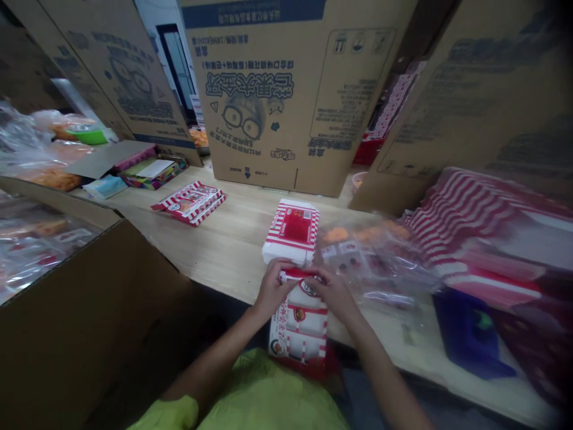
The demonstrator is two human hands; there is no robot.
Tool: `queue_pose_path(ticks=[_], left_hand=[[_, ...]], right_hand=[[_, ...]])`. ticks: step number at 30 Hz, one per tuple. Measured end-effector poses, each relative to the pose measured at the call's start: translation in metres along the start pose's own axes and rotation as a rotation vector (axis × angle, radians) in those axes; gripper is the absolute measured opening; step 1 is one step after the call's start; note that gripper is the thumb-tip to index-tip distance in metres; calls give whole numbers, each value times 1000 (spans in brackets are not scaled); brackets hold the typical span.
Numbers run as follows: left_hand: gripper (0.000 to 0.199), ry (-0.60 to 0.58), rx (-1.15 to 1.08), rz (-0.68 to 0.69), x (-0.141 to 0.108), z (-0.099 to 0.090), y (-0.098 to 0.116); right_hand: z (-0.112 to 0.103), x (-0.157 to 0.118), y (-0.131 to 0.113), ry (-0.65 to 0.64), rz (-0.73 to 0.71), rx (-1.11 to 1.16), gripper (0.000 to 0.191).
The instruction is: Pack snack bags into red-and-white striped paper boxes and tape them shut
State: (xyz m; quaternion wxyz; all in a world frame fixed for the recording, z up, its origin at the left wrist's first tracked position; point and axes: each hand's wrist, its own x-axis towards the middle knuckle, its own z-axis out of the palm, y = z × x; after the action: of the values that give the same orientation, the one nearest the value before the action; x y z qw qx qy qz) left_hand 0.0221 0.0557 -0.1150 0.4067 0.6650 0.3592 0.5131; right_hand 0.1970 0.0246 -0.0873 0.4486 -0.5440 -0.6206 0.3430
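Both my hands are at the upper end of a red and white printed box, which leans over the table's front edge toward my body. My left hand pinches its upper left corner, and my right hand has its fingers on the upper right side. Just beyond my fingertips lies a second striped box with a red panel, its white open end toward me. To the right of it are clear plastic bags with orange pieces and small cards inside.
A large open carton with bagged items fills the left. Upright cardboard cartons stand along the back. A flat striped box lies back left. Striped packaging sheets and a blue tray are at right.
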Motion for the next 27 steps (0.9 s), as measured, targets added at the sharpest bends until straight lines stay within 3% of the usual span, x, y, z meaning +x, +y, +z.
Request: queue_pose_path(ticks=[4, 9, 18, 20, 24, 27], left_hand=[[23, 50, 11, -33, -7, 5, -2], [34, 111, -12, -192, -17, 11, -2], [28, 168, -24, -349, -16, 15, -7], [27, 156, -27, -313, -16, 15, -6], [21, 115, 5, -94, -17, 13, -2], [27, 62, 31, -15, -16, 9, 4]], right_hand=[[2, -5, 0, 13, 92, 103, 25], [7, -8, 1, 50, 135, 166, 27], [9, -7, -3, 97, 116, 117, 25], [9, -8, -2, 96, 152, 131, 26], [8, -9, 6, 73, 183, 212, 29], [7, -11, 13, 92, 190, 222, 29]])
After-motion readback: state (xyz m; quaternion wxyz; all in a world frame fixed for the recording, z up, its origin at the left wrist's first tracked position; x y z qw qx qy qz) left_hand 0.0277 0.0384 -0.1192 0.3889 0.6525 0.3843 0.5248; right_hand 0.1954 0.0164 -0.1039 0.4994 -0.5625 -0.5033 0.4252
